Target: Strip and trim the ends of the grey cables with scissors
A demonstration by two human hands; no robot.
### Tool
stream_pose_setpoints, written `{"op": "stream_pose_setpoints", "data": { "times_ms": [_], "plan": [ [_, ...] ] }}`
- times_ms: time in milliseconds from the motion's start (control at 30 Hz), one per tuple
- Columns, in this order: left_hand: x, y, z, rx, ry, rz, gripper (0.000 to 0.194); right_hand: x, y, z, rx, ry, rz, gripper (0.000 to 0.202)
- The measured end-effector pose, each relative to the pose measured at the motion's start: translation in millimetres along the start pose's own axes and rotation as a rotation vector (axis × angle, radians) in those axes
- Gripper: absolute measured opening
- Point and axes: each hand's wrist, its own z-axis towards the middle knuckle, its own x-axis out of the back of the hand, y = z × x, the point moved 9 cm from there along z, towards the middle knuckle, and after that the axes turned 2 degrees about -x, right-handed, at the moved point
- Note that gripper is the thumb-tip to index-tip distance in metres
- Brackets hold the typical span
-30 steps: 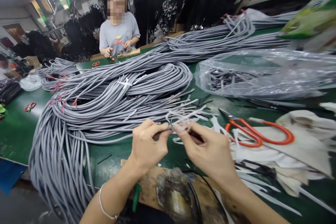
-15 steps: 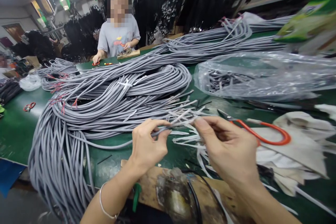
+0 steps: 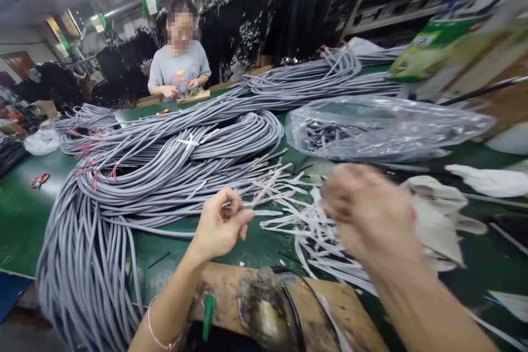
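My left hand (image 3: 225, 223) pinches a grey cable (image 3: 165, 231) near its end between thumb and fingers. A pale, thin end sticks out past the fingertips. My right hand (image 3: 367, 209) is raised to the right of it, apart from the cable and smeared by motion, so I cannot see what its fingers do. A small red patch shows at its far edge. Between and beyond my hands lies a heap of white strips (image 3: 317, 231). Large bundles of grey cables (image 3: 181, 176) stretch across the green table, some with red wire ends.
Near me sits a stained wooden board (image 3: 223, 286) with a metal device (image 3: 270, 308) and a green lever (image 3: 209, 316). A clear plastic bag (image 3: 371, 137) of short pieces and a white cloth (image 3: 437, 220) lie right. Red-handled scissors (image 3: 39, 180) lie left. A co-worker (image 3: 179, 66) works across the table.
My right hand has moved right and away from the cable end, which it was touching. The orange-handled scissors beside it are now mostly hidden. The co-worker's hands have come together.
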Motion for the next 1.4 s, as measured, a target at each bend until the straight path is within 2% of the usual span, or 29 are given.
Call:
{"op": "stream_pose_setpoints", "data": {
  "times_ms": [100, 200, 300, 367, 433, 533, 633, 733, 800, 833, 933, 967, 1000, 1033, 1133, 1200, 1300, 1400],
  "plan": [
    [2.8, -4.0, 0.1, 0.070, 0.004, -0.142, 0.053, -33.1, 21.7, -11.5, -0.121, -0.245, -0.047, 0.043],
    [2.3, -4.0, -1.1, 0.094, -0.018, -0.152, 0.058, -61.3, 38.2, -30.1, -0.224, -0.496, -0.009, 0.051],
    [-1.8, -5.9, -3.0, 0.138, -0.059, -0.132, 0.059, -66.7, 38.8, -37.2, -0.246, -0.575, 0.077, 0.053],
    [-4.4, -8.8, -4.3, 0.177, -0.073, -0.108, 0.059, -64.6, 38.2, -36.9, -0.258, -0.562, 0.098, 0.054],
    [-6.3, -11.1, -5.1, 0.195, -0.071, -0.070, 0.058, -60.6, 39.8, -34.8, -0.275, -0.496, 0.087, 0.051],
    [-6.4, -8.7, -4.3, 0.134, -0.029, 0.033, 0.053, -44.8, 42.6, -27.7, -0.273, -0.241, 0.077, 0.041],
    [-6.7, -5.4, -3.9, 0.076, 0.009, 0.081, 0.049, -25.9, 45.7, -23.4, -0.285, 0.027, 0.162, 0.041],
    [-7.9, -9.7, -4.4, 0.131, 0.001, 0.020, 0.052, -15.1, 47.2, -19.3, -0.303, 0.146, 0.292, 0.043],
    [-6.3, -12.2, -4.5, 0.177, -0.002, -0.043, 0.057, -17.7, 47.2, -16.8, -0.328, 0.086, 0.342, 0.045],
    [-5.2, -12.5, -4.3, 0.191, -0.007, -0.079, 0.060, -25.0, 47.1, -16.9, -0.352, -0.012, 0.355, 0.048],
    [-4.2, -11.3, -3.0, 0.206, -0.059, -0.175, 0.065, -57.5, 42.8, -30.1, -0.392, -0.429, 0.344, 0.062],
    [-5.1, -10.9, -2.9, 0.210, -0.087, -0.197, 0.065, -64.5, 41.6, -35.7, -0.389, -0.517, 0.320, 0.066],
    [-6.4, -10.5, -2.9, 0.216, -0.114, -0.214, 0.066, -67.1, 41.8, -38.7, -0.384, -0.542, 0.289, 0.067],
    [-7.4, -10.4, -3.0, 0.223, -0.132, -0.227, 0.065, -66.7, 43.7, -39.5, -0.389, -0.519, 0.260, 0.066],
    [-7.7, -9.2, -2.7, 0.234, -0.109, -0.248, 0.065, -58.9, 52.8, -36.4, -0.434, -0.340, 0.216, 0.061],
    [-6.0, -9.0, -2.4, 0.241, -0.048, -0.260, 0.064, -53.7, 56.9, -33.9, -0.439, -0.228, 0.219, 0.059],
    [-2.8, -11.9, -2.0, 0.267, 0.058, -0.270, 0.066, -42.7, 56.2, -31.0, -0.363, -0.057, 0.237, 0.055],
    [2.7, -16.9, -1.4, 0.289, 0.172, -0.272, 0.068, -37.6, 51.8, -32.1, -0.285, 0.018, 0.258, 0.052]
  ]
}}
